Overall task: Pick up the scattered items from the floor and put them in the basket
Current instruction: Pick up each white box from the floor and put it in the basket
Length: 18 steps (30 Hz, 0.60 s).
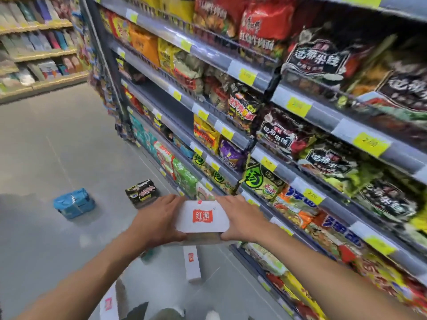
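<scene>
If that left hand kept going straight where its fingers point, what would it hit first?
Probably the green packets just ahead; depth is unclear. The left hand holds a white box.

Box [202,215] sits between left hand [159,218] and right hand [240,218], one hand gripping each end, above the floor [57,146]. Shelf unit [323,116] runs along the right of the right hand, packets on every tier. Noodle pack [142,191] on floor just beyond the left hand. Wrapped bundle [74,203] on floor further left, apart from the noodle pack. Second box [191,265] on floor below the hands. Third box [108,303] nearer the person, below the left forearm. Far shelves [39,54] well beyond, to the left.
</scene>
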Motion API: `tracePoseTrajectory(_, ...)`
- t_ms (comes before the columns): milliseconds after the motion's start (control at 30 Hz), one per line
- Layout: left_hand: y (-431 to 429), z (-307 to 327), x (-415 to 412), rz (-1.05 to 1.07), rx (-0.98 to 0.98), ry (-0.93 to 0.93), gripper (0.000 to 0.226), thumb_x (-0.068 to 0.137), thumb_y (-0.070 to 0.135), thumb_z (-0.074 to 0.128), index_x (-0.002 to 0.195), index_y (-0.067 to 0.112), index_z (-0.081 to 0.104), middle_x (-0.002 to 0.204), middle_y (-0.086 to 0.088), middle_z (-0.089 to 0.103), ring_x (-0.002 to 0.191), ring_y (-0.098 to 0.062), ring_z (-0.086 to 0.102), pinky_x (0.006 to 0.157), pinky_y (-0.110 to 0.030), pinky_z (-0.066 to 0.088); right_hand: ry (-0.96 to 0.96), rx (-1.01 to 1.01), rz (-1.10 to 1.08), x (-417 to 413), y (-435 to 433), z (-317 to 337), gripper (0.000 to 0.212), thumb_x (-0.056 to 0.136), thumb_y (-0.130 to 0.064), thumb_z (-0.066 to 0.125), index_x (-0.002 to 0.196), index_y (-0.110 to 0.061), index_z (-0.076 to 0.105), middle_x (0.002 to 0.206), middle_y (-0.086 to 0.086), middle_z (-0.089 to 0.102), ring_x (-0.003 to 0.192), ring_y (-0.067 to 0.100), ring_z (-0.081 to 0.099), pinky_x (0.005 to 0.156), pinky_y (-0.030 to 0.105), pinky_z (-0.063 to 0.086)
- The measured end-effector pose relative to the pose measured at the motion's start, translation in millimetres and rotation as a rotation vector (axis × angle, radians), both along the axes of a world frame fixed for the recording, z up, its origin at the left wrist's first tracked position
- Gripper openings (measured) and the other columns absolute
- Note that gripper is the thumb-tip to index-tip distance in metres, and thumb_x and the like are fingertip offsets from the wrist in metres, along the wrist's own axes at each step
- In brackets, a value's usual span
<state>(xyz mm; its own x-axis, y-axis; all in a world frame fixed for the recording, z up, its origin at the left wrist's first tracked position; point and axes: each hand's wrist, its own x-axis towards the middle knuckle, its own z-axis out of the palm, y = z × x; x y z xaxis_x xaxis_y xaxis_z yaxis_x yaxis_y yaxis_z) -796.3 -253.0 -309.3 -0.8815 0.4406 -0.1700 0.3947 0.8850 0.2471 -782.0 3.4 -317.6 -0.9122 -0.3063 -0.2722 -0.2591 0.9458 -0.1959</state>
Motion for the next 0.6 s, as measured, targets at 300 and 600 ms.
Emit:
tracePoseTrajectory(300, 75.2, -2.6, -58.0, -0.541, 0.010, -0.056, 0.103, 0.061, 0.084, 0.060, 0.148, 0.036, 0.033, 0.143, 0.012, 0.045, 0.133, -0.014, 0.043, 0.101, -0.039, 0.048, 0.005, -0.007, -0.525, 72.9, 33.4, 1.2, 0.097, 0.073, -0.057, 0.074, 0.154, -0.027, 0.029, 0.148, -0.002, 0.043, 0.134, 0.027, 0.040, 0.093, 0.044, 0.048)
tracePoseTrajectory(600, 144.9, -9.7, -12.7, -1.021, -0.033, -0.080, 0.106, 0.064, 0.076, 0.072, 0.152, 0.034, 0.028, 0.152, 0.011, 0.038, 0.139, -0.013, 0.035, 0.105, -0.040, 0.045, -0.028, 0.017, -1.008, 198.1, 9.3, -3.6, 0.092, 0.076, -0.055, 0.077, 0.150, -0.020, 0.034, 0.144, 0.005, 0.047, 0.134, 0.028, 0.042, 0.102, 0.045, 0.048)
